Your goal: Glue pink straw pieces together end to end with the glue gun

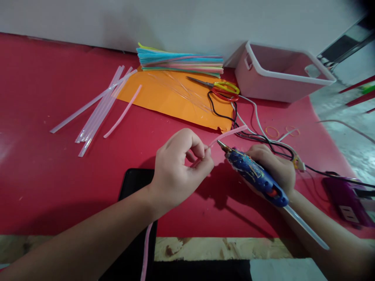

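My left hand [183,169] pinches a pink pipe cleaner [230,133] between thumb and fingertips, above the middle of the red table. One end of it sticks out to the right, and a pink length [146,249] hangs below my wrist. Around the handle of a blue hot glue gun [254,175] my right hand [277,168] is closed. The gun's metal nozzle points left, close to the pipe cleaner; I cannot tell whether they touch. A clear glue stick [307,228] juts from its back end.
Clear glue sticks [101,107] and a short pink pipe cleaner [123,111] lie at left. Behind are an orange sheet [164,97], colourful pipe cleaners [178,60], scissors [218,85] and a pink bin [269,84]. Cords [254,136] run to a purple power socket [345,199]. A black tray [137,175] is partly under my left arm.
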`<state>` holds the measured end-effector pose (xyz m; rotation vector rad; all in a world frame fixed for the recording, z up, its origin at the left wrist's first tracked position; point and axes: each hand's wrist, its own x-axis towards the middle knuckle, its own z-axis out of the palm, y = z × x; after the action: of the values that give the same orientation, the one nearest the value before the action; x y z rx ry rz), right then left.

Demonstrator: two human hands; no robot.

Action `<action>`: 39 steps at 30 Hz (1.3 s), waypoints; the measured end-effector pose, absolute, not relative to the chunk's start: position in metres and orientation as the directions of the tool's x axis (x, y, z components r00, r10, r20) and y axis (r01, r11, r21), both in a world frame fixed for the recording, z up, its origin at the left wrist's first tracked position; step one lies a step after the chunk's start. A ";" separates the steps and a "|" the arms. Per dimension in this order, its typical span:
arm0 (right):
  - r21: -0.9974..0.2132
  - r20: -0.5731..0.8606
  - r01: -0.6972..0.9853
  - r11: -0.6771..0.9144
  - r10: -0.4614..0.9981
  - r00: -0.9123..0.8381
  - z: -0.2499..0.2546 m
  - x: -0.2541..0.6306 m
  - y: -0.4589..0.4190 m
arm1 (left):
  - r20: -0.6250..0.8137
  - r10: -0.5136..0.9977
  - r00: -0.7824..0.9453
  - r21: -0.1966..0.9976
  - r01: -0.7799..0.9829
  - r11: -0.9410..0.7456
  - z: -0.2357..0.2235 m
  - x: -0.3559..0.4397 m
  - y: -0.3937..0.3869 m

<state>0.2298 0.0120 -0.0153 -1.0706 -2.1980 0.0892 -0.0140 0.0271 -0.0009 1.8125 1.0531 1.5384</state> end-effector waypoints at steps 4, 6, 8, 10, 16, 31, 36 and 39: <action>-0.357 0.550 0.683 0.637 0.734 -0.397 -0.016 0.230 0.012 | 0.549 0.835 0.048 0.811 0.210 -0.546 0.000 -0.014 0.027; -0.367 0.552 0.682 0.632 0.739 -0.387 -0.017 0.231 0.012 | 0.553 0.832 0.048 0.810 0.200 -0.551 0.000 -0.014 0.027; -0.371 0.551 0.686 0.626 0.743 -0.380 -0.017 0.231 0.012 | 0.558 0.828 0.050 0.807 0.198 -0.556 -0.001 -0.014 0.027; -0.377 0.550 0.690 0.618 0.749 -0.370 -0.016 0.231 0.012 | 0.562 0.825 0.052 0.804 0.201 -0.560 -0.001 -0.014 0.027; -0.353 0.561 0.695 0.627 0.736 -0.379 -0.013 0.230 0.012 | 0.550 0.833 0.054 0.810 0.206 -0.549 -0.001 -0.015 0.026; -0.380 0.547 0.704 0.600 0.760 -0.352 -0.016 0.237 0.011 | 0.529 0.846 0.065 0.824 0.197 -0.531 0.001 -0.016 0.026; -0.393 0.563 0.718 0.574 0.768 -0.305 -0.019 0.237 0.010 | 0.522 0.851 0.057 0.831 0.191 -0.523 0.001 -0.016 0.026; -0.464 0.541 0.715 0.522 0.806 -0.238 -0.023 0.238 0.009 | 0.525 0.849 0.057 0.831 0.180 -0.526 0.001 -0.015 0.026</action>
<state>0.2376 0.0092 -0.0230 -1.2374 -2.0010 0.1520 -0.0152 0.0263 0.0005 1.7684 1.0306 1.5086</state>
